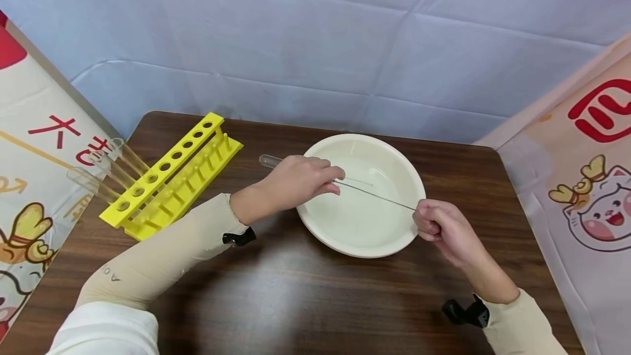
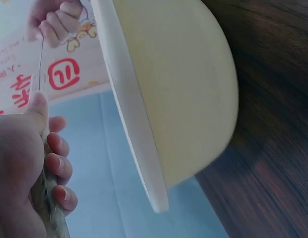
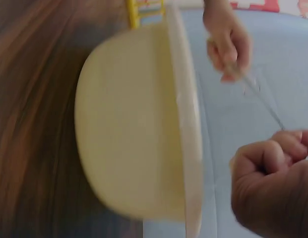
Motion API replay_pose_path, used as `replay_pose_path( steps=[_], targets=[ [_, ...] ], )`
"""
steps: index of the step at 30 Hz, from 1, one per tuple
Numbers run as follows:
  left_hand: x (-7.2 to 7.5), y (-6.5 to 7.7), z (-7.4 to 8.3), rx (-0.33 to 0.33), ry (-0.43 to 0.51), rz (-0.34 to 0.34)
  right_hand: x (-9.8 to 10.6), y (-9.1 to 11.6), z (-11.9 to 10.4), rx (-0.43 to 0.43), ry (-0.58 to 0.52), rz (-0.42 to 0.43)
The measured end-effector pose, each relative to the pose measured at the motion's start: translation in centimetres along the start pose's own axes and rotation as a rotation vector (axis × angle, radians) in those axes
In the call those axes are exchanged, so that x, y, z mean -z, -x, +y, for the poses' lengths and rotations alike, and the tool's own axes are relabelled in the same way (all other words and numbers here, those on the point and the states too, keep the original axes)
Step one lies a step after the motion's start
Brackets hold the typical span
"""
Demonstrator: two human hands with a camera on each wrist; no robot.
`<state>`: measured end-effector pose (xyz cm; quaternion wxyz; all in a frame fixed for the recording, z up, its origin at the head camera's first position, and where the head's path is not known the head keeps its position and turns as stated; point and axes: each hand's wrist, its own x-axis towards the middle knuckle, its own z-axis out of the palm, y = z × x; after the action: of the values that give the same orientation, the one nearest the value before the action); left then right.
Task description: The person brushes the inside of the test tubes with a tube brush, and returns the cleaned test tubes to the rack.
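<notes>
My left hand (image 1: 303, 179) grips a clear glass test tube (image 1: 269, 161) over a white basin (image 1: 360, 250). The tube's rounded end sticks out behind that hand, and its mouth points toward the right hand. In the left wrist view a brownish-green bristly length of a test tube brush (image 2: 50, 210) shows inside the tube, between palm and fingers. My right hand (image 1: 446, 229), fingers curled at the basin's right rim, holds the end of the brush's thin metal wire handle (image 1: 377, 195). The wire runs straight between both hands above the basin.
A yellow test tube rack (image 1: 165, 167) stands at the left of the dark wooden table (image 1: 296, 300). Three clear test tubes (image 1: 129, 159) lean in its near holes. A pale cloth backdrop (image 1: 296, 59) rises behind, with printed panels at both sides.
</notes>
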<state>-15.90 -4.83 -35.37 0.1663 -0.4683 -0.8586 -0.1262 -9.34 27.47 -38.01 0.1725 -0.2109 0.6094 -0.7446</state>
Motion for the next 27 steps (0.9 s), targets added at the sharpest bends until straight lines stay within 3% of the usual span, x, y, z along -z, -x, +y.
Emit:
replay_pose_path(
  steps=[5,8,10,13,17,27],
  targets=[
    [0.2,0.5,-0.5,-0.021,0.014,0.006,0.9,0.8,-0.1,0.117,0.459,0.119],
    [0.4,0.6,-0.6,-0.032,0.013,0.014,1.7,1.3,-0.2,0.215,0.707,0.126],
    [0.6,0.7,-0.6,-0.037,0.015,0.012,2.2,1.6,-0.4,0.277,0.804,0.109],
    [0.8,0.8,-0.7,-0.04,0.024,0.001,2.9,1.9,-0.8,0.316,0.867,0.086],
    [0.9,1.0,-0.8,-0.043,0.027,-0.003,3.3,2.3,-1.2,0.307,0.881,0.072],
    [1.2,1.5,-1.3,-0.025,0.037,-0.004,4.0,3.3,-1.7,0.332,0.926,0.1]
  ],
)
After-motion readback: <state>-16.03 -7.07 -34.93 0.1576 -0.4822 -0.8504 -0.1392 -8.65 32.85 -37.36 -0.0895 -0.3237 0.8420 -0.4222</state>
